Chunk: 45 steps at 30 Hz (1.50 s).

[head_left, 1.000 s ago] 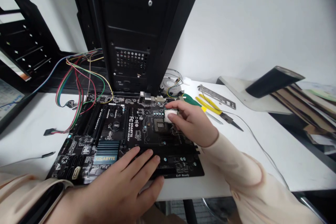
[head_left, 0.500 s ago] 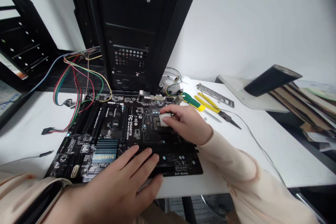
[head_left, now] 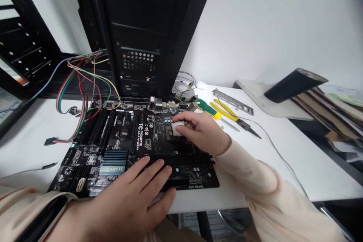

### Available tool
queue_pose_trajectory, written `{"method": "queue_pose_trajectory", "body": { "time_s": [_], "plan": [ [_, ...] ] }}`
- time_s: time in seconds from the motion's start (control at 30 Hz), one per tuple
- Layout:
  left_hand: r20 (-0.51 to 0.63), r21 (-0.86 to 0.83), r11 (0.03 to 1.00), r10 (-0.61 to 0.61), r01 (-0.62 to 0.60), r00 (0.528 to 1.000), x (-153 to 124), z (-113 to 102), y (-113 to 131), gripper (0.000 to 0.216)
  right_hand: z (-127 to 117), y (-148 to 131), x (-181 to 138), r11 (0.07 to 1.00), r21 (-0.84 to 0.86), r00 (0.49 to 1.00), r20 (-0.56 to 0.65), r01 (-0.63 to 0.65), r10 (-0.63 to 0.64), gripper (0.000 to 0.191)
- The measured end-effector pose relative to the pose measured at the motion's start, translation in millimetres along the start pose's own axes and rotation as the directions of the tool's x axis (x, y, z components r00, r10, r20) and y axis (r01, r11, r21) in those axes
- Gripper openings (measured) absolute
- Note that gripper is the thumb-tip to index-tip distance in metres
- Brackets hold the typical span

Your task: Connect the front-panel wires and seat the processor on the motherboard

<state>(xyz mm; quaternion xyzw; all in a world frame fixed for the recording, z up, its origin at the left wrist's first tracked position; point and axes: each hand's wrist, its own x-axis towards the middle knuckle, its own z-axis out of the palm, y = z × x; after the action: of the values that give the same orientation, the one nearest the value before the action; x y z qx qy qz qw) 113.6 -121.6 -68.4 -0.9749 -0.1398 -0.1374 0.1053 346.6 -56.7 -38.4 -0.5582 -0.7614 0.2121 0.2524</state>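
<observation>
The coloured wires (head_left: 82,94) trail over the left of the bench (head_left: 25,128). My left hand (head_left: 133,196) lies flat and open on the near edge of the motherboard (head_left: 147,141), holding nothing, just as it did a second ago. The change is further right: my right hand (head_left: 205,133) has carried the silver chip (head_left: 177,128) leftward and lower, from beside the socket (head_left: 169,133) to over its right part, so it is now lined up there. My right grip is pinched shut on the chip, which pokes out left of my fingertips. Whether it touches the socket, I cannot tell. The yellow pliers (head_left: 227,112) lie further right.
</observation>
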Motion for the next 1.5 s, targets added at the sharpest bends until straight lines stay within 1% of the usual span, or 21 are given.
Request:
{"method": "queue_pose_trajectory", "body": {
  "time_s": [0.1, 0.3, 0.57, 0.63, 0.8, 1.0, 1.13, 1.27, 1.37, 1.5],
  "plan": [
    [-0.012, -0.003, 1.000, 0.013, -0.013, 1.000, -1.2, 0.2, 0.0, 0.035, -0.3, 0.1, 0.3, 1.000, -0.010, 1.000, 0.003, -0.005, 0.005, 0.015],
    [-0.014, -0.014, 1.000, -0.008, 0.008, 1.000, 1.1, 3.9, -2.2, 0.032, 0.6, 0.8, 0.8, 0.998, -0.027, 0.998, 0.024, 0.055, -0.054, 0.017],
    [0.003, 0.003, 1.000, 0.010, -0.010, 1.000, -0.5, 1.5, 0.1, 0.040, 2.4, 1.2, -0.2, 0.992, -0.065, 0.994, 0.004, 0.111, -0.111, 0.018],
    [0.021, 0.001, 1.000, 0.002, -0.002, 1.000, -0.8, 1.2, 1.3, 0.043, 2.6, 1.4, -0.1, 0.991, -0.072, 0.994, 0.001, 0.111, -0.111, 0.018],
    [0.023, -0.001, 1.000, -0.010, 0.010, 1.000, -0.5, 2.9, 0.3, 0.042, 2.5, 0.6, 1.1, 0.991, -0.089, 0.995, 0.000, 0.101, -0.102, 0.016],
    [-0.001, -0.014, 1.000, 0.000, 0.000, 1.000, -0.4, 2.6, -0.1, 0.040, 3.9, 1.5, 1.6, 0.992, -0.091, 0.996, -0.019, 0.085, -0.087, 0.016],
    [0.016, -0.012, 1.000, -0.019, 0.019, 1.000, 1.0, 1.8, 1.3, 0.038, 2.8, 2.7, 1.8, 0.997, -0.056, 0.998, -0.036, 0.056, -0.058, 0.017],
    [0.014, -0.015, 1.000, -0.010, 0.010, 1.000, 1.1, 1.5, 1.2, 0.036, 0.4, 1.8, 1.8, 1.000, -0.009, 1.000, -0.007, 0.017, -0.017, 0.016],
    [0.009, -0.015, 1.000, -0.012, 0.012, 1.000, 0.7, -0.1, 0.4, 0.034, 0.6, 1.0, 1.5, 0.999, -0.009, 0.999, 0.005, 0.041, -0.041, 0.014],
    [0.018, -0.005, 1.000, -0.004, 0.004, 1.000, 0.6, -2.5, -0.1, 0.038, 1.9, 1.2, 1.5, 0.996, -0.050, 0.997, -0.005, 0.077, -0.078, 0.014]
  ]
}}
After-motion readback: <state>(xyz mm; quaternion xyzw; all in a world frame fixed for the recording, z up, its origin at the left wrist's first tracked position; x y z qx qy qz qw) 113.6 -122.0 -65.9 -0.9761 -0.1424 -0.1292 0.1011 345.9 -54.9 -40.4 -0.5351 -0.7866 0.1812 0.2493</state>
